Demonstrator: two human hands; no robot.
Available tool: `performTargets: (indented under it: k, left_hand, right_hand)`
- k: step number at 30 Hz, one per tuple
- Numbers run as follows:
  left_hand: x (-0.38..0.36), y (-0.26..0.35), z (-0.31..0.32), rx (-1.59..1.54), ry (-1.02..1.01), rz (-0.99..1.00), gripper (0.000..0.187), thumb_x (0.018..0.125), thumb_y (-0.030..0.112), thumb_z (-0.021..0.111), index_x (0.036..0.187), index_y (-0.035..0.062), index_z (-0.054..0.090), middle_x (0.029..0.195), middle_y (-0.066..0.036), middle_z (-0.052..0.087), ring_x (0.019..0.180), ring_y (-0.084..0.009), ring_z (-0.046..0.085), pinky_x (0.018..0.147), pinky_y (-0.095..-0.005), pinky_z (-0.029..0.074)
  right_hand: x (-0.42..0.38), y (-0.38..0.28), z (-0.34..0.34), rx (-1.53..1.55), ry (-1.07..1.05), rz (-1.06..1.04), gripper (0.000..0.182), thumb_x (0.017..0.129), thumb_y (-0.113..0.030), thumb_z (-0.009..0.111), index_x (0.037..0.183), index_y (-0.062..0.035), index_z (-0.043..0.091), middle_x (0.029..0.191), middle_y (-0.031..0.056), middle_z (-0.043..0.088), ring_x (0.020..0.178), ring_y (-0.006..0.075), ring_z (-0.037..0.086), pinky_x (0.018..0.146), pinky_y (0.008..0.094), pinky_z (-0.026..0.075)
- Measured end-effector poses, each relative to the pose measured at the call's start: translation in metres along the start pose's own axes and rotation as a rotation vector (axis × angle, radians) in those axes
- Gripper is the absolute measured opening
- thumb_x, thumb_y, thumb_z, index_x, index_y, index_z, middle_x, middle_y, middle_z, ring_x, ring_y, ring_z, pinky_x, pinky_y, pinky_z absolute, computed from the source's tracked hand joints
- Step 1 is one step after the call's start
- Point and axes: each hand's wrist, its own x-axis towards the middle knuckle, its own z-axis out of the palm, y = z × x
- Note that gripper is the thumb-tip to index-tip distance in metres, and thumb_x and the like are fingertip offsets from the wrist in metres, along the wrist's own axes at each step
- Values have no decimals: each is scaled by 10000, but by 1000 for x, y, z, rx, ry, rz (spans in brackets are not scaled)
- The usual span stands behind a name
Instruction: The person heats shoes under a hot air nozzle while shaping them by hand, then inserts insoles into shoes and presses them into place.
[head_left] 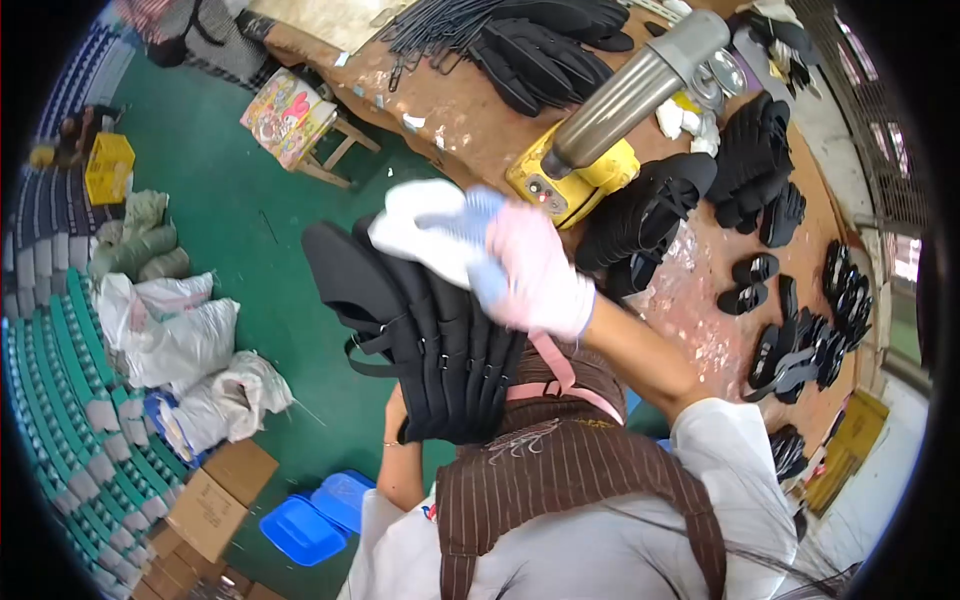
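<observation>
A stack of several black sandals (440, 350), with straps and small buckles, stands in front of my apron. My left hand (396, 408) supports the stack from behind and below; its fingers are hidden by the sandals. My right hand (530, 265) wears a pink glove with bluish fingers and is closed on a white cloth (425, 225). The cloth overlaps the upper part of the sandals in this view, slightly blurred by motion.
A yellow heat blower (565, 175) with a metal barrel stands on the brown worktable (690, 285) among black sandals (650, 215). A small stool (310, 130), white sacks (175, 330), cardboard boxes (210, 495) and a blue bin (305, 530) are on the green floor (265, 260).
</observation>
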Motion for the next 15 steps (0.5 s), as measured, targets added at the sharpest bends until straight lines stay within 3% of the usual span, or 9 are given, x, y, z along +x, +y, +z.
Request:
performTargets:
  k: [1,2,4,5,8,10,12,13,15]
  left_hand:
    - [0,3,0,13,-3,-1,779,825,299,638,1450,-46,325,1441,-151,448,1305,-290,447,1106,-389,328]
    - [0,5,1,20,-6,2,783,823,298,641,1451,-47,324,1441,-150,447,1306,-289,446,1106,-387,327]
    - [0,9,-2,37,15,-16,791,819,295,647,1452,-47,320,1443,-147,446,1308,-286,445,1107,-384,326]
    - [3,12,-4,46,23,-20,795,817,293,650,1453,-48,318,1444,-146,446,1309,-285,444,1107,-382,325]
    - [5,14,-7,81,45,-39,806,811,288,660,1456,-49,313,1447,-143,444,1311,-282,442,1109,-376,323]
    - [6,15,-8,124,52,-63,814,807,285,666,1458,-50,309,1448,-141,443,1313,-279,440,1110,-372,322]
    - [9,16,-10,177,54,-87,822,803,282,672,1459,-51,305,1450,-138,442,1315,-277,439,1111,-368,321]
    - [8,18,-12,196,56,-97,826,801,281,675,1460,-51,304,1451,-137,441,1316,-275,438,1111,-366,320]
    - [1,19,-18,249,78,-128,835,797,278,682,1462,-52,300,1452,-135,440,1317,-273,436,1112,-363,319]
  right_hand:
    - [-23,-5,2,-28,1,-42,428,718,-123,575,1124,-201,686,944,139,633,838,358,639,724,430,529]
    - [-51,-4,2,-102,-206,-108,397,733,-157,602,1112,-229,696,984,119,643,872,329,655,747,448,527]
    - [-108,10,9,134,-637,-16,329,739,-218,662,1062,-238,727,969,86,645,941,276,652,836,440,499]
    - [-136,43,16,249,-632,-65,290,757,-173,657,1032,-219,737,947,72,643,960,266,638,882,428,481]
    - [-170,107,-15,750,186,302,306,812,-121,609,1095,-18,663,962,57,665,857,162,655,719,308,526]
    - [-160,123,-64,908,710,556,351,836,-93,522,1136,50,634,1023,88,677,815,122,656,706,278,538]
    - [-160,161,-113,331,823,708,442,805,-76,538,1228,43,582,1100,125,664,1023,182,621,919,305,482]
    - [-163,182,-128,364,895,665,484,802,-105,575,1261,46,555,1154,152,648,1089,223,598,958,318,457]
    - [-158,233,-169,-140,881,647,486,800,-218,660,1225,6,580,1154,224,639,1078,311,621,924,372,476]
